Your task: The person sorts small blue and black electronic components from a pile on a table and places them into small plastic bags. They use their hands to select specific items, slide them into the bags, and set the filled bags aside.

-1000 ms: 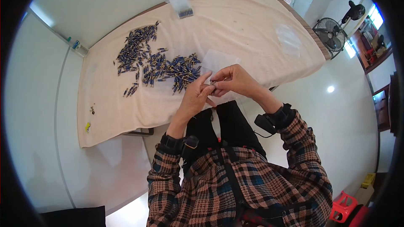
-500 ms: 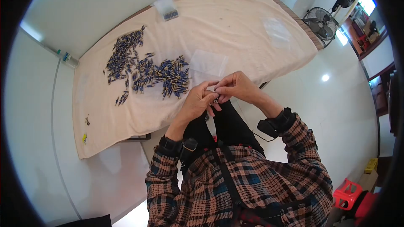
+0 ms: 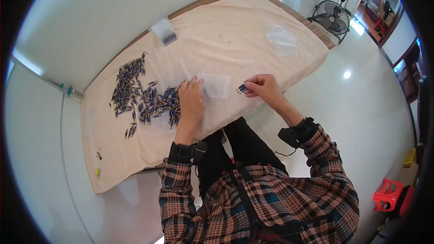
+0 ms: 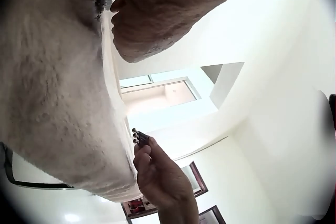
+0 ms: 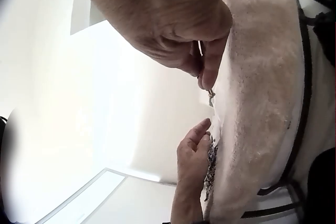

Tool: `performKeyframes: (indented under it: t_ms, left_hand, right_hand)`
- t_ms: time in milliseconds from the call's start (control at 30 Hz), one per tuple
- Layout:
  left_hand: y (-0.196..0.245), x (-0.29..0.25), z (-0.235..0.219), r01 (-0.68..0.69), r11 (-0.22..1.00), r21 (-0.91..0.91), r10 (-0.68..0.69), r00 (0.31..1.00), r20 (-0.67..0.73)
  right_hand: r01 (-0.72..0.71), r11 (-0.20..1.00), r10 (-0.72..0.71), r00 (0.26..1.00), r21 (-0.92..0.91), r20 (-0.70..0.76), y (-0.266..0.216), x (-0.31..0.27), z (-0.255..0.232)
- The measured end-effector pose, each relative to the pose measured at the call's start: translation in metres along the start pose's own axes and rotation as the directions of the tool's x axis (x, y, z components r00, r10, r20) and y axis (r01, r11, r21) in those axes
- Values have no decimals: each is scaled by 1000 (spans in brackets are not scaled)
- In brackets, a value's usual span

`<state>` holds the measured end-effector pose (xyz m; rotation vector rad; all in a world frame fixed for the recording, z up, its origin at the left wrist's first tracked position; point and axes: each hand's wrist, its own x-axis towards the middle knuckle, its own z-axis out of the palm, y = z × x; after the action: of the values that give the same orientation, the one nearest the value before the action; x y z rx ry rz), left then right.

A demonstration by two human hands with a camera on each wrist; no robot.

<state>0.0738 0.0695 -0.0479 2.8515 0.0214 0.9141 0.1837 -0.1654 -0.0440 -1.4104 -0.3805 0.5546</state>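
My right hand [image 3: 267, 90] pinches a few small blue plug-like connectors [image 3: 241, 89] with metal ends between thumb and fingers, off to the right of the clear plastic bag [image 3: 219, 86]. Their round metal tips point out past the fingertips in the left wrist view, side by side. At the right edge of the heap of blue-and-gold connectors [image 3: 153, 107], my left hand [image 3: 191, 105] reaches down with its fingers extended. It covers part of that heap. The bag lies flat just beyond the left hand's fingers.
Another dense spread of connectors [image 3: 129, 79] lies farther back on the cream cloth [image 3: 217, 54]. A bag with a row of connectors [image 3: 168, 39] is near the wall. One more clear bag [image 3: 282, 39] lies at the far right. Small bits [image 3: 98, 171] sit at the left edge.
The hands were together over the table's front edge, handling small pieces. They have parted: the left moved forward and left to the heap, the right moved right with the connectors.
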Motion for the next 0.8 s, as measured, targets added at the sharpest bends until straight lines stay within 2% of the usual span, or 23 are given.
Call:
performKeyframes:
  t_ms: [133,400,533,700,800]
  left_hand:
    - [0,3,10,17,993,118,-26,997,78]
    - [15,2,12,-3,984,176,-19,992,122]
    - [34,-1,5,71,986,150,-99,977,188]
    - [45,-7,2,91,994,69,-103,975,196]
    - [47,-11,5,79,995,-68,-72,992,101]
  right_hand:
    - [-41,999,41,999,8,10,3,13,2]
    - [-73,996,72,997,47,28,2,28,3]
    - [-73,997,73,997,28,11,5,31,-1]
    - [-61,997,62,998,43,-18,1,31,-3]
    - [-57,998,57,998,-17,-18,-5,30,-2]
